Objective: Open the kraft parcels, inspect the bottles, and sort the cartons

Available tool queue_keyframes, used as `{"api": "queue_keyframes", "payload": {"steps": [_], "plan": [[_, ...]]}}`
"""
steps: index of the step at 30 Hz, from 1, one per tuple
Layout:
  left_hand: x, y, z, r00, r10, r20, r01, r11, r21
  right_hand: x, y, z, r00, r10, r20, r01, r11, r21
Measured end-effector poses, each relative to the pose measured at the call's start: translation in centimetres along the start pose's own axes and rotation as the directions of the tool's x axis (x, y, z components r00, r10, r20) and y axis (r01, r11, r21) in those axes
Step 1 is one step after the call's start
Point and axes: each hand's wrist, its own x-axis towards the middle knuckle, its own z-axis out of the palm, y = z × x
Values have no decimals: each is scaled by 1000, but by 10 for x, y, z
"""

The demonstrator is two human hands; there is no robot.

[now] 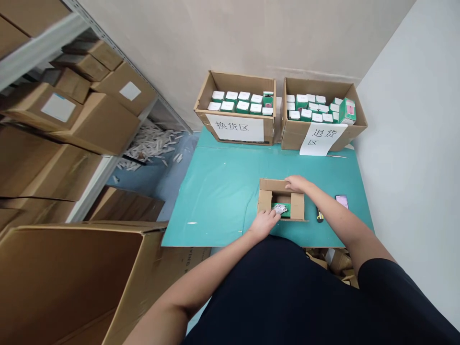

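Open cardboard carton (297, 206) on the teal surface (215, 201)
Left hand (264, 224) curls onto a green box (282, 212) inside, pinch unclear; right hand (296, 183) lies spread on the rim.

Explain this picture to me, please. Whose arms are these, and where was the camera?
There's no machine here: these are a person's own bare arms, filmed by a camera worn on their head and looking down. On a teal mat sits a small open cardboard box. The left hand has its fingers on a green carton inside that box, while the right hand rests on the box's edge. A phone and a utility knife lie nearby.
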Motion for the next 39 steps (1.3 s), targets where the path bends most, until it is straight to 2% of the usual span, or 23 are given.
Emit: {"api": "queue_keyframes", "payload": {"steps": [3,7,11,18,20,23,25,30,33,35,39], "plan": [[-2,1,1,1000,-6,11,6,1000,0,4,5,1,1000,11,-9,-11,1000,4],[-7,0,9,999,50,-9,-50,998,38,6,14,5,994,36,-101,-35,999,8],[-15,-6,27,991,111,-75,-107,993,49,11,23,12,982,54,-182,-50,998,24],[-14,-14,54,975,194,-109,-197,980,-19,21,29,21,963,18,-267,-2,998,58],[-13,-15,56,970,211,-119,-219,974,-61,16,27,26,929,-40,-368,55,998,31],[-13,-18,49,969,196,-149,-217,966,-140,-2,20,38,819,-200,-538,183,979,-85],[-9,-21,38,979,149,-142,-173,969,-176,-19,15,47,747,-322,-582,275,946,-170],[19,-33,4,998,50,-31,-55,985,-164,-60,4,66,623,-533,-572,428,845,-321],[38,-41,-5,996,64,55,-57,990,-131,-72,2,74,585,-610,-535,500,790,-354],[46,-46,-5,992,90,91,-80,991,-106,-74,1,80,601,-648,-468,556,760,-337],[53,-52,-3,976,193,102,-193,981,-7,-69,-1,90,693,-665,-278,591,746,-307]]}}
